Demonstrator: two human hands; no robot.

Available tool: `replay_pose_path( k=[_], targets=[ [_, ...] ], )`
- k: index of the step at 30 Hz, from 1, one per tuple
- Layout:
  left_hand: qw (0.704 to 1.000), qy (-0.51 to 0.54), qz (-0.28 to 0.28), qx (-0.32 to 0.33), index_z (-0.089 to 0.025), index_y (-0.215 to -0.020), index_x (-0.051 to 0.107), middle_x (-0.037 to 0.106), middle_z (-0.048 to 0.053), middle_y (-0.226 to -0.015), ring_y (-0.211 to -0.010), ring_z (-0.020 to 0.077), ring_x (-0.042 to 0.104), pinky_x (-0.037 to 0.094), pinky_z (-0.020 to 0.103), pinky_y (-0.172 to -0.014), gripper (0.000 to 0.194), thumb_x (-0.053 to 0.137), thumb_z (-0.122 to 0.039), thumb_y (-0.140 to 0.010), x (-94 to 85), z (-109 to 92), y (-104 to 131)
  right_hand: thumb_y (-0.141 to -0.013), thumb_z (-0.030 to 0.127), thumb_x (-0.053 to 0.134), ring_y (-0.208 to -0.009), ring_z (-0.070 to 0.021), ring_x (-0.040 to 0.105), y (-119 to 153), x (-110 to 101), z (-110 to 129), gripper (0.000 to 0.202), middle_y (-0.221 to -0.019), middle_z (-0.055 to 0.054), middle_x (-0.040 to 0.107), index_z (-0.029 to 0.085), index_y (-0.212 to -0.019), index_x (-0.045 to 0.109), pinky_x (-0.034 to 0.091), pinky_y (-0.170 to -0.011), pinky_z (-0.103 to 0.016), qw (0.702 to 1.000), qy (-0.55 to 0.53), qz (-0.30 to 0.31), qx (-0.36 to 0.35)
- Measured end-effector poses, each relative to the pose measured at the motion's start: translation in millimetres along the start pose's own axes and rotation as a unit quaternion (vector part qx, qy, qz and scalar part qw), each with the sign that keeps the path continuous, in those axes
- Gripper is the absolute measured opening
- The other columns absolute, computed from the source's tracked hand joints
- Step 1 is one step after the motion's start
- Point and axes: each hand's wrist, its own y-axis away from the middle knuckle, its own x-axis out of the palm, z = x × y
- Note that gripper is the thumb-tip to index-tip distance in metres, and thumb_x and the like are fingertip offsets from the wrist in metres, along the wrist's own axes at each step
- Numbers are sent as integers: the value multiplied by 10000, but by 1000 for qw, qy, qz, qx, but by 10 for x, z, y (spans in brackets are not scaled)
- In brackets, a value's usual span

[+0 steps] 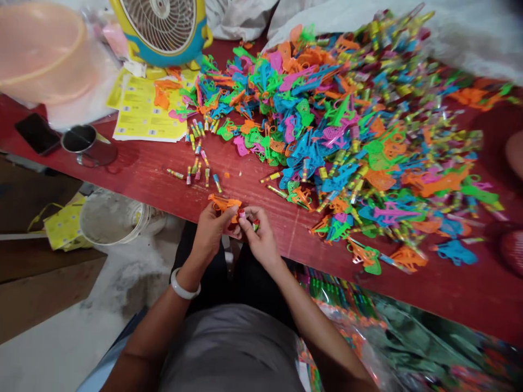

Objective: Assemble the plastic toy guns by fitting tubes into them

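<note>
At the front edge of the red table, my left hand [211, 231] is closed round an orange plastic toy gun [224, 203]. My right hand [261, 234] sits close beside it, fingers pinching a small tube [242, 214] with a red and pink end. The tube is against or very near the toy gun; my fingers hide where they meet. Just beyond my hands lie several small candy-like tubes [207, 177] with colourful labels. To the right spreads a big heap of toy guns [304, 149] in blue, green, orange and pink, mixed with more tubes.
A yellow and blue fan [174, 57] stands at the back on yellow printed sheets [151, 117]. Left are a metal mug [100, 149], a phone [37, 133] and a pink basin [44, 60]. A white bucket [145, 223] stands below. Filled plastic bags [343, 305] lie under the table.
</note>
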Motion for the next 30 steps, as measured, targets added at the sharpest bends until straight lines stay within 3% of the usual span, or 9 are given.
replay_pose_path(
  k=[3,7,12,20,26,30],
  targets=[
    [1000,-6,-8,-2,-162,-817,738,713,3,-761,-718,130,641,512,262,-760,278,878,-347,-665,-49,-5,51,-968,459,575,-641,-140,650,19,-151,32,259,-801,17,656,242,-1111,566,533,-633,-290,997,77,-12,-12],
    [1000,-1,-1,-16,-161,-839,751,734,12,-777,-713,138,646,510,276,-774,302,882,-366,-660,-52,-9,68,-967,405,579,-809,-163,681,-21,-258,121,208,-939,-28,712,233,-1061,646,540,-773,-310,986,152,-40,-63],
    [1000,5,11,-22,-170,-833,749,733,7,-765,-695,140,649,514,284,-764,307,891,-367,-645,-16,17,86,-971,413,562,-784,-166,683,-25,-250,117,240,-946,-32,728,224,-1077,666,544,-724,-297,988,149,-17,-46],
    [1000,2,11,-12,-167,-847,733,717,2,-772,-713,130,628,499,268,-754,275,862,-342,-680,5,63,88,-950,344,594,-962,-206,674,-31,-264,52,160,-1040,-43,736,242,-1035,683,528,-904,-368,979,175,-54,-95],
    [1000,-24,-11,-11,-160,-782,685,662,-15,-731,-646,103,561,445,242,-663,265,841,-355,-696,-6,84,68,-941,366,602,-959,-230,675,11,-209,-18,150,-1009,-58,728,252,-993,684,540,-887,-404,979,164,-57,-106],
    [1000,-24,-6,-20,-159,-727,648,625,-24,-686,-610,94,525,419,238,-628,308,861,-371,-658,28,98,46,-961,340,581,-924,-228,682,13,-201,-41,136,-979,-59,723,252,-981,682,553,-843,-394,974,178,-22,-135]
  ],
)
